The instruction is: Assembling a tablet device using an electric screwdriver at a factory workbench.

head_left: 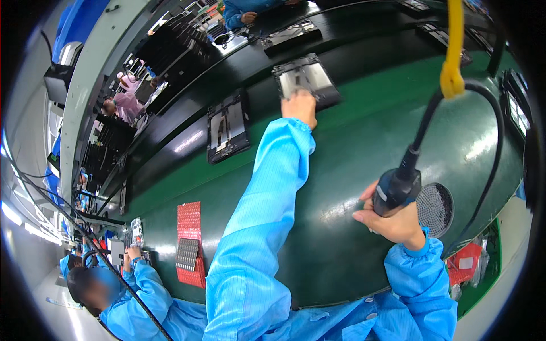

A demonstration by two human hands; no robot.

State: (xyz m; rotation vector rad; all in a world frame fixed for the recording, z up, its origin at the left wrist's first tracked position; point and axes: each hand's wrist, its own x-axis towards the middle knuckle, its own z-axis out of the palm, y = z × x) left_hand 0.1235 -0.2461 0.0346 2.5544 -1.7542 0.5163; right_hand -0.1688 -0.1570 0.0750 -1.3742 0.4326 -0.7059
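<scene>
Flat dark panel unit (307,79) with a pale inner plate lies on the black conveyor belt (364,34), at the belt's near edge where it meets the green worktable (352,148). Left hand (300,108) is stretched out to the panel's near edge and touches it; fingers are curled at that edge, but a real grip cannot be told. Right hand (392,219) is held nearer than the panel, over the green worktable, fingers wrapped tight round a dark powered hand tool (398,187); its black cable (489,131) hangs from a yellow strap (453,51). A round perforated disc (435,209) sits just beside the tool.

Progress, judged: panel is being reached, not yet off the belt; tool not yet applied to it, so the work on this unit is mostly left.

Left of the panel another like unit (227,128) lies on the belt. Farther left, a red tray (189,244) rests on the table by a co-worker's sleeve (148,284).
</scene>
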